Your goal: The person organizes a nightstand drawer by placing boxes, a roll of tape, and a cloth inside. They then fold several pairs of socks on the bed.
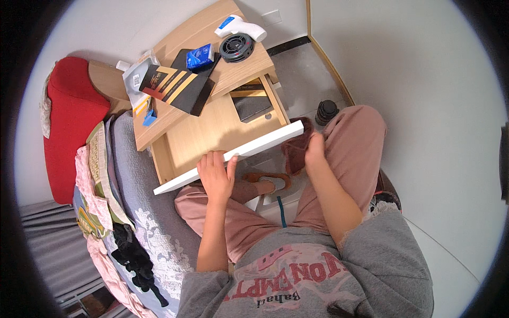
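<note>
My left hand (216,175) is closed over the top edge of the white drawer front (265,144), thumb on the near side. The wooden drawer (204,135) is pulled out from the bedside table. Inside it, at the back right, lies a black box with gold stripes (252,106). At the drawer's right end my right hand (315,151) grips a dark maroon cloth (297,153), which hangs against the outside of the drawer front. The fingers of that hand are partly hidden.
The tabletop (233,77) carries a striped black box (177,90), a blue tissue pack (200,56), a round black fan-like device (236,47) and a white device (241,27). A bed (154,206) stands at left. A dark cylinder (326,112) is on the floor by my knee.
</note>
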The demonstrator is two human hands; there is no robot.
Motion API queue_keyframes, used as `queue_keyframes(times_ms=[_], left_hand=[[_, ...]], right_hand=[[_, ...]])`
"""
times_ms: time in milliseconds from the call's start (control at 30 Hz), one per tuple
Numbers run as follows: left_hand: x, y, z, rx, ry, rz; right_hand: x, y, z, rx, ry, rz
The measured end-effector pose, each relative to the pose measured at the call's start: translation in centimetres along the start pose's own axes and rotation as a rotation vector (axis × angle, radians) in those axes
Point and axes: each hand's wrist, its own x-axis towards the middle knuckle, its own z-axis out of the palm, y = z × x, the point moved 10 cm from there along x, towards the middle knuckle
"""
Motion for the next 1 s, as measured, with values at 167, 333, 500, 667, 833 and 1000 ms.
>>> queue_keyframes(times_ms=[167,333,500,667,833,1000], left_hand=[[-2.1,1.1,-0.6,0.014,-0.019,0.011],[-4.7,2.1,-1.3,-0.011,-0.054,-0.001],[-6.6,2.3,-1.7,-0.019,-0.114,-0.003],[-7.0,2.8,-1.5,-0.054,-0.148,-0.018],[-7.1,3.2,-1.2,-0.035,-0.147,-0.047],[-7.0,3.6,-1.7,-0.032,-0.09,-0.031]], right_hand=[[-4.6,-9.3,9.6,-0.64,-0.147,-0.397],[-3.6,-8.8,16.2,-1.235,-0.419,-0.721],[-6.5,-6.2,16.9,-1.651,-0.773,-0.663],[-11.5,-4.6,13.7,-1.793,-1.084,-0.38],[-7.2,-6.3,15.8,-1.618,-0.849,-0.643],[-1.2,-7.1,21.5,-1.509,-0.483,-0.999]])
